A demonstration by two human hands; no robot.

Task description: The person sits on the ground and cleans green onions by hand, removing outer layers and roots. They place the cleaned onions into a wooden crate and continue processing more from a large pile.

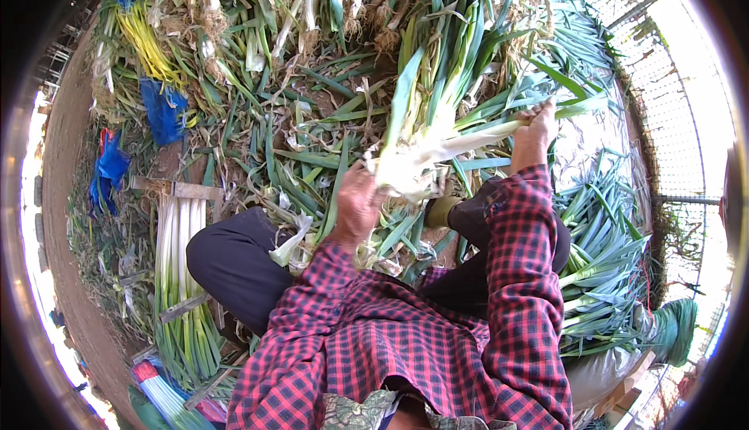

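Note:
My right hand (535,125) is closed around a leek (480,140) where its white stalk turns to green leaves. The stalk slants down to the left from that hand. My left hand (356,202) is curled at the lower end of a pale green leek leaf (404,102), left of the stalk. Between the two hands the white parts are overexposed and blurred, so their edges are unclear. Just beyond lie more leeks (456,79) with long green tops. Leaf scraps (292,240) lie on the ground between my bent knees.
To my left, a wooden frame (196,191) holds a row of trimmed leeks (181,225). Uncleaned leeks with roots (210,20) are heaped ahead. Cleaned leeks (603,266) are piled at my right. Blue netting (164,111) and yellow strands (146,43) lie at the left; a mesh fence (679,96) stands right.

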